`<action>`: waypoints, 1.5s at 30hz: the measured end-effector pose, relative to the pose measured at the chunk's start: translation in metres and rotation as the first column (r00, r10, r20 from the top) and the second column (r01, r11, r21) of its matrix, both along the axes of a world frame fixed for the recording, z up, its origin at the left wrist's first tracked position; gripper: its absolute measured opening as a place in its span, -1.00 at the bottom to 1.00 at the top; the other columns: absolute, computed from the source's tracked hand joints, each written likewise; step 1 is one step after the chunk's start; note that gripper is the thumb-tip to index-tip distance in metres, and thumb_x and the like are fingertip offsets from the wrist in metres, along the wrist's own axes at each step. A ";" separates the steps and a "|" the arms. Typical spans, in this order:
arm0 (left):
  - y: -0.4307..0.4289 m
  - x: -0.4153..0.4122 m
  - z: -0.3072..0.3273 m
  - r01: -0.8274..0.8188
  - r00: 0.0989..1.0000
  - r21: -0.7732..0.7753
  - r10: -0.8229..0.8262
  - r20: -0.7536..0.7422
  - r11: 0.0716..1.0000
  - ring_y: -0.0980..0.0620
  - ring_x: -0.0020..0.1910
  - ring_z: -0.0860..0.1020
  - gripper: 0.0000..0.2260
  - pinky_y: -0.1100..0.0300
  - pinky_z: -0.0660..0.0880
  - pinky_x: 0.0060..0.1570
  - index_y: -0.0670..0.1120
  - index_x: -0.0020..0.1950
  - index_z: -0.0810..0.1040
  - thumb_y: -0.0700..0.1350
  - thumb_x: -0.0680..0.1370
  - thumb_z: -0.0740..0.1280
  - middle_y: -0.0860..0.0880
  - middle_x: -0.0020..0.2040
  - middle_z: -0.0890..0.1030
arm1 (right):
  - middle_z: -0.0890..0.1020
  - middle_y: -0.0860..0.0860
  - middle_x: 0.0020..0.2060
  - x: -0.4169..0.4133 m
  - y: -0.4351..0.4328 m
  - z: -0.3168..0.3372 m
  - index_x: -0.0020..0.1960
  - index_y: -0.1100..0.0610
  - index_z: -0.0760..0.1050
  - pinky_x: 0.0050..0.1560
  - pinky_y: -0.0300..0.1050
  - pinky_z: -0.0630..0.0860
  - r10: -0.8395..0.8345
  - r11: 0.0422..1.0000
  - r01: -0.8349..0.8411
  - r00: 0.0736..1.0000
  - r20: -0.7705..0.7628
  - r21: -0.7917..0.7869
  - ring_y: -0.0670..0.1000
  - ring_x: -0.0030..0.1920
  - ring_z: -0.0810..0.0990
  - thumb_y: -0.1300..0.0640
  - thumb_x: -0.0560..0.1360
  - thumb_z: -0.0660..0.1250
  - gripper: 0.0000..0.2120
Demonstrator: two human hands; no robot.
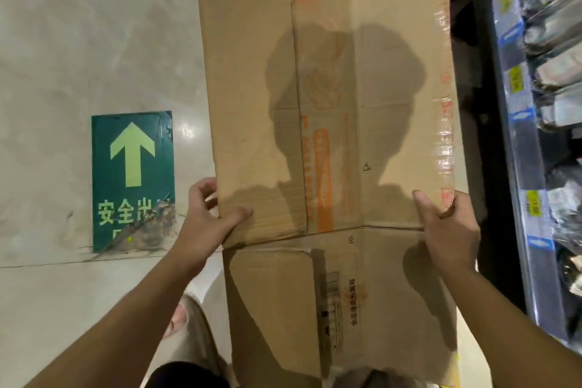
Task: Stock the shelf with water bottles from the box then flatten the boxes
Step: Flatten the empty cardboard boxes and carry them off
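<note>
Gripping flattened cardboard box by both edges, left hand, right hand, nothing inside

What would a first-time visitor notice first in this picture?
The big flattened cardboard box fills the middle, the left hand gripping its left edge and the right hand its right edge. A head-shaped shadow falls across it. To the left lies a green floor sign with an arrow; a stocked shelf runs down the right side.
</note>
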State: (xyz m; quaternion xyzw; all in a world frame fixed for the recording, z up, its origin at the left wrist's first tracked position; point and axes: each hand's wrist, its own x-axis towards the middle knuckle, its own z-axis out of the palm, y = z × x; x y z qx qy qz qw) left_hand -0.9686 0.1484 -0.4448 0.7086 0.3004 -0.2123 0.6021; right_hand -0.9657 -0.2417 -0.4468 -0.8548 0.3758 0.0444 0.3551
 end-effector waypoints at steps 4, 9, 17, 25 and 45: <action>0.012 0.076 0.010 -0.002 0.997 -0.075 0.008 0.071 0.997 0.12 0.33 0.55 -0.08 0.07 0.54 0.26 0.16 0.58 0.22 0.17 0.35 0.64 0.13 0.48 0.47 | 0.59 -0.29 -0.17 0.011 0.004 -0.002 0.08 -0.14 0.49 -0.19 -0.34 0.35 0.003 1.000 -0.004 1.000 0.012 0.013 -0.27 -0.14 0.53 -0.26 0.50 0.44 -0.72; 0.009 0.108 0.010 -0.093 0.995 -0.197 0.100 0.027 0.976 0.01 0.13 0.71 -0.48 0.02 0.66 0.11 0.03 0.33 0.54 0.02 0.43 0.62 0.02 0.16 0.73 | 0.61 -0.24 -0.16 0.006 0.015 0.004 0.13 -0.07 0.54 -0.19 -0.34 0.37 -0.039 0.999 0.038 0.999 0.037 0.028 -0.17 -0.15 0.58 -0.24 0.51 0.44 -0.68; 0.003 0.089 -0.033 -0.004 0.999 0.045 0.007 -0.047 0.999 0.04 0.08 0.69 -0.52 0.13 0.61 0.00 0.03 0.23 0.56 0.15 0.40 0.62 0.08 0.08 0.71 | 0.65 -0.02 0.04 -0.003 0.007 -0.004 0.25 0.04 0.51 -0.19 -0.21 0.40 0.085 0.994 -0.089 0.994 -0.063 -0.061 0.08 0.00 0.60 -0.23 0.56 0.39 -0.58; 0.007 0.082 -0.080 0.261 0.963 0.581 -0.161 -0.218 0.771 -0.28 0.36 0.47 -0.09 -0.25 0.52 0.30 -0.07 0.52 0.27 0.31 0.36 0.58 -0.18 0.40 0.37 | 0.52 0.17 0.30 0.006 0.013 -0.042 0.52 0.13 0.34 0.24 0.11 0.46 0.221 0.974 -0.227 0.933 -0.284 0.012 0.25 0.31 0.48 -0.14 0.60 0.37 -0.40; 0.144 0.091 0.486 0.690 0.646 0.682 -0.634 -0.426 0.245 -0.14 0.21 0.57 -0.56 0.03 0.51 0.11 -0.02 0.43 0.49 0.17 0.62 0.29 -0.08 0.30 0.60 | 0.45 0.11 0.38 0.094 0.248 0.508 0.49 0.17 0.36 0.36 0.07 0.37 0.569 0.548 -0.827 0.480 -0.668 -0.128 0.19 0.39 0.39 -0.14 0.66 0.10 -0.47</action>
